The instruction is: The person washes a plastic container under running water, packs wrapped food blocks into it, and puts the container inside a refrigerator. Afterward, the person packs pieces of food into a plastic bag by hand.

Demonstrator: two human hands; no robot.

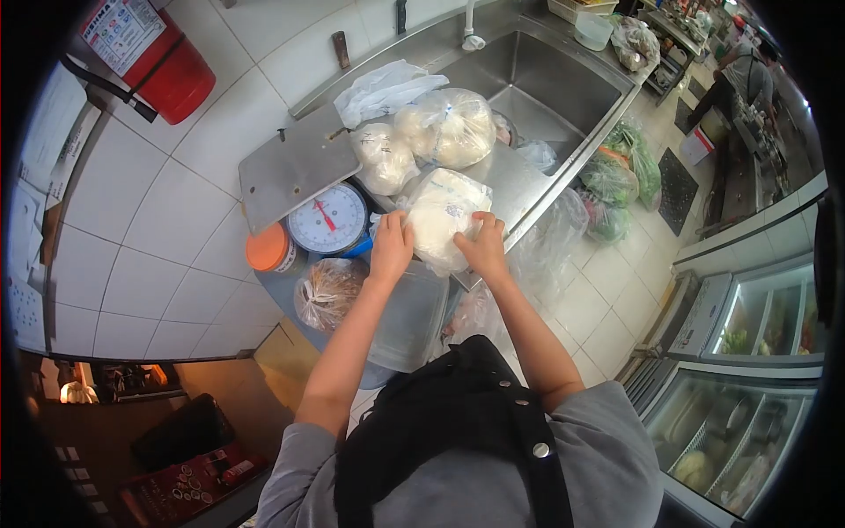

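A clear plastic bag of pale white food (447,216) is between my two hands at the front edge of the steel counter. My left hand (392,246) grips its left side, and my right hand (484,246) presses on its lower right corner with fingers bent. What exactly is inside cannot be made out. Just behind it lie a smaller bag of white food (384,158) and a bigger knotted bag (449,128). To the left of my left hand stands a blue scale (327,218) with a round white dial and red pointer.
A steel sink (546,88) is at the back right. A metal plate (295,172), an orange-lidded tub (267,248), a bag of brown food (327,295) and a clear lidded container (409,321) are at left. Bags of vegetables (612,180) sit on the floor. Another person (744,79) works far right.
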